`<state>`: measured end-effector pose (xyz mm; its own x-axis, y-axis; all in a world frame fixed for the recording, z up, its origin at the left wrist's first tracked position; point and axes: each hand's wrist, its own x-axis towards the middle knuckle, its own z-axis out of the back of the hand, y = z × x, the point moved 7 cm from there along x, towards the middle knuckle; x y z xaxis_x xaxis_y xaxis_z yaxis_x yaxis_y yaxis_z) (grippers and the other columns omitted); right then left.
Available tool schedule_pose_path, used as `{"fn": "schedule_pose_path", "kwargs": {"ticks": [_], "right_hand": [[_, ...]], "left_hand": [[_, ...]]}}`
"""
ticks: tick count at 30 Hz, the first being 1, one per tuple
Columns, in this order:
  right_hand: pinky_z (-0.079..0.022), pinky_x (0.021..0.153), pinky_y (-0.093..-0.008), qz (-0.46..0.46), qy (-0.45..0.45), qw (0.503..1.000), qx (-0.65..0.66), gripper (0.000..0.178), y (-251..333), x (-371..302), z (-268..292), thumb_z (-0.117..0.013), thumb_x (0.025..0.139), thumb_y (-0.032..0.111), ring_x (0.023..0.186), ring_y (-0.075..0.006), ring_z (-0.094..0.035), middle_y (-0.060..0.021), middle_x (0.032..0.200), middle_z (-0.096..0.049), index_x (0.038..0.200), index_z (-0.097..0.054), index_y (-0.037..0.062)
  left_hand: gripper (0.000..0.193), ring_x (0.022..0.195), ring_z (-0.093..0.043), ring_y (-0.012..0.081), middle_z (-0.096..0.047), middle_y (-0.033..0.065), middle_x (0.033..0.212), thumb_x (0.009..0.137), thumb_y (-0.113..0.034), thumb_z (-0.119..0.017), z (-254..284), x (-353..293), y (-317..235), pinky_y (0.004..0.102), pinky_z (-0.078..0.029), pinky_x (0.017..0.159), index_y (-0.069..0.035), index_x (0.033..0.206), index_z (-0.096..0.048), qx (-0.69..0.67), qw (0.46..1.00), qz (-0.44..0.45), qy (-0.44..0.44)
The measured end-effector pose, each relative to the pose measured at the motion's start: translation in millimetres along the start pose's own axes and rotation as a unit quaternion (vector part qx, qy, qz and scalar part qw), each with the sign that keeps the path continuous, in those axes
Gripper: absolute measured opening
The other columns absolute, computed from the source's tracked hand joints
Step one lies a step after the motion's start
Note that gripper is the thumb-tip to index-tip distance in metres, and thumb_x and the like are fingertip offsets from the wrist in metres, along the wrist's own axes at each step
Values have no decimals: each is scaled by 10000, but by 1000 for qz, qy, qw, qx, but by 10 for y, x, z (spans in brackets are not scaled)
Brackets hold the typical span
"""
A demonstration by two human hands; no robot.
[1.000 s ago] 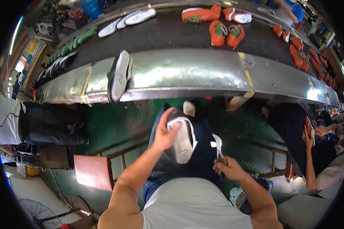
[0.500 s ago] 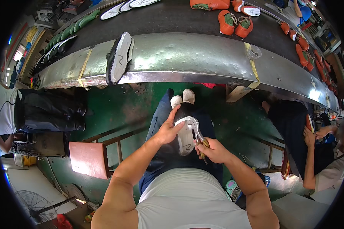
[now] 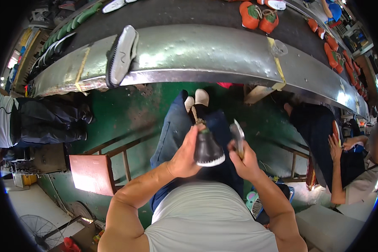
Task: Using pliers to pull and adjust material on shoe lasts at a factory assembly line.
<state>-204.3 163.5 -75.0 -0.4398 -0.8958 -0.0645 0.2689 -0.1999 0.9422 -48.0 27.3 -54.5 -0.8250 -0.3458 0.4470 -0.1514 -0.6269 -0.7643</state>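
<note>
My left hand (image 3: 185, 152) grips a dark shoe (image 3: 208, 147) above my lap. Its rounded toe points toward me, white stitches or teeth run along the toe's edge, and a tan lace shows at the far end. To its right, my right hand (image 3: 244, 159) is closed around the handles of metal pliers (image 3: 238, 136), whose head points up and away. The pliers are apart from the shoe and slightly blurred. Another dark shoe (image 3: 121, 56) with a pale sole leans over the bench edge, its sole facing up to the right.
A metal-edged bench (image 3: 206, 50) with a dark belt crosses ahead, carrying orange shoes (image 3: 250, 16) and a clear cup (image 3: 279, 48). A padded stool (image 3: 91, 173) stands left. One co-worker (image 3: 42, 119) is at left, another (image 3: 344, 151) at right. A small fan (image 3: 253, 201) sits near my right side.
The shoe has turned from sole up to upper up, with its toe toward me. My right hand has drawn the pliers off the pale edge strip and raised them to the right.
</note>
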Motion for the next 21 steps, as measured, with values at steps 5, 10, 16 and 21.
{"fn": "schedule_pose_path", "kwargs": {"ticks": [5, 10, 16, 21], "right_hand": [[-504, 891, -349, 102, -2, 993, 64, 339, 119, 295, -308, -613, 971, 189, 994, -221, -644, -141, 1132, -657, 1213, -511, -24], [-495, 929, -357, 97, 47, 991, 80, 360, -33, 212, -433, -588, 993, 212, 1045, -236, -637, -177, 1212, -637, 1232, -485, -37], [-487, 941, -372, 132, 25, 988, 73, 344, 100, 302, -473, -595, 977, 175, 1030, -259, -639, -173, 1164, -648, 1228, -484, -33], [-478, 957, -370, 74, 54, 995, 33, 347, 145, 398, -476, -596, 973, 166, 1059, -263, -631, -163, 1192, -641, 1239, -480, -25]], "left_hand": [[1169, 1371, -379, 480, -317, 320, 1496, 756, -83, -800, -236, -136, 1, 507, -297, 1152, 47, 1560, 39, -24, 997, 11, 65], [1208, 1327, -428, 455, -351, 310, 1470, 762, -92, -800, -170, 6, -52, 551, -315, 1112, -3, 1568, 96, -50, 994, -54, 77], [1251, 1293, -471, 442, -407, 271, 1470, 725, 33, -758, -137, -2, -34, 554, -343, 1084, -79, 1564, 162, -50, 996, -31, 74], [1231, 1377, -381, 447, -317, 313, 1504, 793, -86, -782, -107, -23, 105, 510, -295, 1136, -23, 1558, 180, -51, 993, -45, 93]]}}
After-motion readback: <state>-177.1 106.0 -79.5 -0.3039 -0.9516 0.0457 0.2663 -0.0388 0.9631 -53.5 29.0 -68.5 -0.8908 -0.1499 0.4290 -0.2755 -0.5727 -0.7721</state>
